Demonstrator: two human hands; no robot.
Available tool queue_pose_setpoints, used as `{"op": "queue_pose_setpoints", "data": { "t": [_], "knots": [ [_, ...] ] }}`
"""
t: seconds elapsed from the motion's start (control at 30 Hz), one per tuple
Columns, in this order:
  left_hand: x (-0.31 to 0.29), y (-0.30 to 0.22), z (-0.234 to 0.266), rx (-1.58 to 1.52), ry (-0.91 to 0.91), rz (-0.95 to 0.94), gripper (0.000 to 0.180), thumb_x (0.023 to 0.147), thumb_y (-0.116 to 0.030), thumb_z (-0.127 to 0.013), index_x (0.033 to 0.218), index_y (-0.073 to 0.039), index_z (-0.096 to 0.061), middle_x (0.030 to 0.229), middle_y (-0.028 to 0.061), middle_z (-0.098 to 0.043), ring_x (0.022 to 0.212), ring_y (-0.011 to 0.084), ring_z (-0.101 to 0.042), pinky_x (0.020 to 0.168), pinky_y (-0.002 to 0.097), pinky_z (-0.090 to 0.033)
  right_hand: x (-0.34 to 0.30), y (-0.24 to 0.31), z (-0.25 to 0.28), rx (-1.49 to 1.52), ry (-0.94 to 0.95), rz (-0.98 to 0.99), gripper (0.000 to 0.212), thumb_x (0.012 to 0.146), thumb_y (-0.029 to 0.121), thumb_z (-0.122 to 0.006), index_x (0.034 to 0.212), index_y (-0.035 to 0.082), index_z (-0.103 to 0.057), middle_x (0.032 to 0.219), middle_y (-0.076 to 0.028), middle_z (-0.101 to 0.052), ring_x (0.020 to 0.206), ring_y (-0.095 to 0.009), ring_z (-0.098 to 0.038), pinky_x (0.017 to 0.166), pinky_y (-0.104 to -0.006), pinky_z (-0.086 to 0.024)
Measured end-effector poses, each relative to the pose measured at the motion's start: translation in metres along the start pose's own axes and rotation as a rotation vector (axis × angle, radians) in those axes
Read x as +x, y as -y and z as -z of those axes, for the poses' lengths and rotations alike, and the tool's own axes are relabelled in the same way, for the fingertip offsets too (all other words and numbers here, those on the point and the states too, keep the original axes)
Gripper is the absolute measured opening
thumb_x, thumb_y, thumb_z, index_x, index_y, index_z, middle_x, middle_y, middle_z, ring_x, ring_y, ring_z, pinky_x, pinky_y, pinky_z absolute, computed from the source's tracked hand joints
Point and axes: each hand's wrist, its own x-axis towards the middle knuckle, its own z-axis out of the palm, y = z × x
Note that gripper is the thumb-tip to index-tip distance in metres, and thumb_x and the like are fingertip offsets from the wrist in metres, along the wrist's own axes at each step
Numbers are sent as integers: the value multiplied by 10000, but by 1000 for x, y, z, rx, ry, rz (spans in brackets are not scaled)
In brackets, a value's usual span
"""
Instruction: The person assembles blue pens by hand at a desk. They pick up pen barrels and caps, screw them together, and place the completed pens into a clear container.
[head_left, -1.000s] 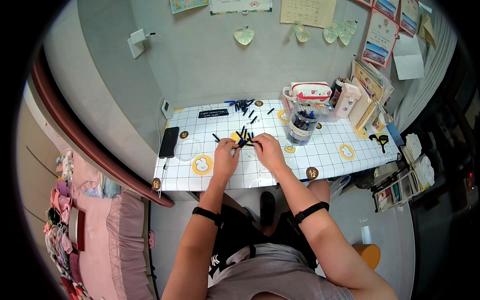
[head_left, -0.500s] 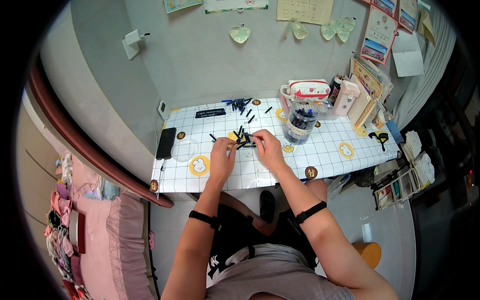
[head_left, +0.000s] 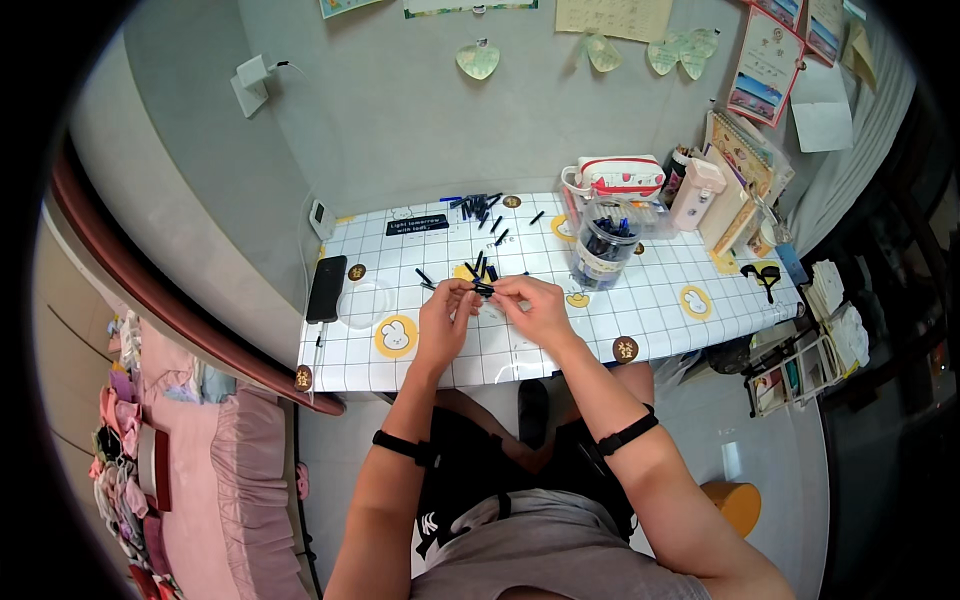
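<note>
A pink bed with a ruffled cover [head_left: 250,470] is filling the lower left, its far side disappearing into the lens's dark rim. Beside it, a white tabletop with black grid lines [head_left: 660,275] is stretching across the centre, forearms covering part of its near edge. A clear plastic canister of slim, dark items [head_left: 603,262], too jumbled to tell apart, is standing right of the hands and blocking the tabletop behind it; a white pencil case with a red zip [head_left: 625,178] is lying just beyond. The person's right hand [head_left: 535,305] and left hand [head_left: 440,322] are facing each other mid-table. A black rectangular phone [head_left: 327,290] is lying far left, beside a faint, clear round lid [head_left: 368,304]. Short, dark sticks [head_left: 475,206] are clustering at the back; others are lying just beyond the fingertips. Both hands' fingers, nearly together, are pinching one dark stick [head_left: 484,290], hiding much of its shape.
</note>
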Motion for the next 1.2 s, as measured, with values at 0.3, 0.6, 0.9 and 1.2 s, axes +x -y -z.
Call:
{"op": "queue_pose_setpoints", "data": {
  "t": [0.3, 0.6, 0.9, 1.2],
  "knots": [
    [-1, -14, 2, -390, 45, 152, 351, 1033, 104, -740, 1374, 96, -654, 1147, 168, -787, 1037, 218, -801, 944, 342, -669, -3, -7, 3, 296, -22, -235, 128, 951, -47, -851, 1073, -19, -827, 1090, -115, -864, 975, -183, -847, 873, -308, -689],
    [-1, -8, 11, -198, 113, 61, 220, 968, 119, -803, 1176, 49, -827, 1192, 124, -768, 1024, 178, -756, 908, 289, -638, -3, -1, 6, 274, 101, -244, 184, 911, -50, -882, 1085, 5, -865, 1072, -118, -865, 958, -193, -845, 867, -290, -671],
    [-1, -8, 5, 37, -256, -2, 203, 1045, 5, -781, 1242, 50, -793, 1193, 129, -823, 1092, 166, -783, 966, 272, -604, 9, 1, 13, -157, -193, -101, 247, 937, -53, -749, 1166, 33, -788, 1207, -129, -811, 1170, -351, -728, 1021, -435, -580],
    [-3, 0, 2, 130, -251, 81, 205, 1075, -17, -751, 1256, 80, -763, 1099, 133, -856, 1014, 161, -822, 894, 264, -628, 0, -14, 2, -507, -50, -127, 270, 927, -96, -708, 1165, 10, -779, 1231, -133, -753, 1184, -373, -652, 1052, -457, -543]
  ]
}}
